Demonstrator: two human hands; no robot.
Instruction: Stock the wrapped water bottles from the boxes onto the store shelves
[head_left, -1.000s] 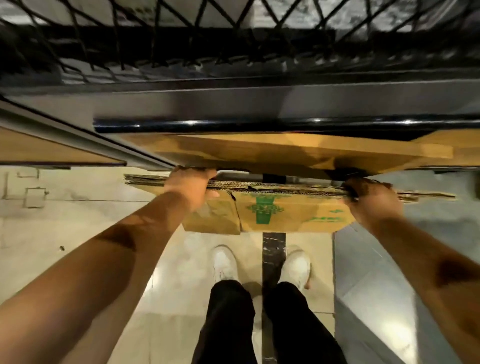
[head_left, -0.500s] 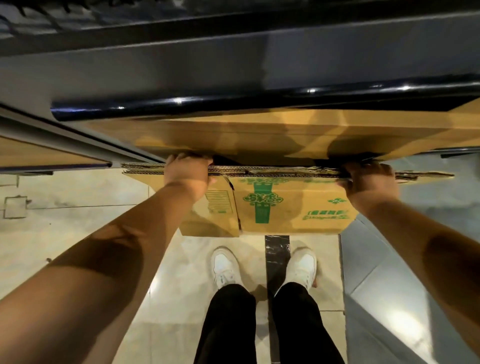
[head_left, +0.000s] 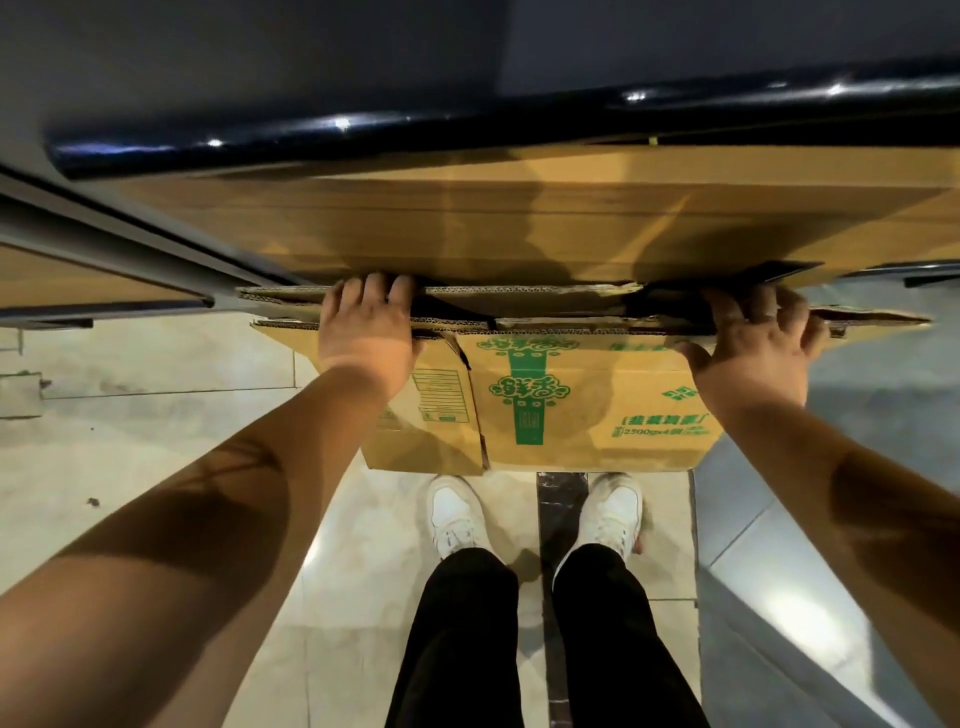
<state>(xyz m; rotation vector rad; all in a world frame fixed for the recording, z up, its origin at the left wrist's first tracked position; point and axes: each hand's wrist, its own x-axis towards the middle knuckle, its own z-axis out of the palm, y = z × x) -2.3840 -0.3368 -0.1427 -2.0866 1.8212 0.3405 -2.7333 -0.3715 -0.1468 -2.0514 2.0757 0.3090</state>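
The flattened brown cardboard boxes with green print sit at the centre of the view, held up off the floor as a stack of several layers. The corrugated top edges show, and the printed face is turned toward the person. The top edge of the stack lies just below the front of a wide tan board shelf at 12 o'clock; whether the two touch cannot be told.

The left hand grips the stack at its 10 o'clock corner, with the fingers curled over the top edges and the back of the hand lying against the printed face. The right hand grips at the 2 o'clock corner, its fingers spread and hooked over the top edges and its thumb pressed against the near face. Both forearms reach in from the lower corners of the view.

Beyond the shelf, further toward 12 o'clock, runs a glossy black rounded rail with light spots on it. A grey metal frame bar slants in from 9 o'clock.

At 6 o'clock below the stack stand a pair of white shoes and black trouser legs on a pale tiled floor. A dark strip in the floor passes between the shoes. At 4 o'clock the floor turns to grey tiles.
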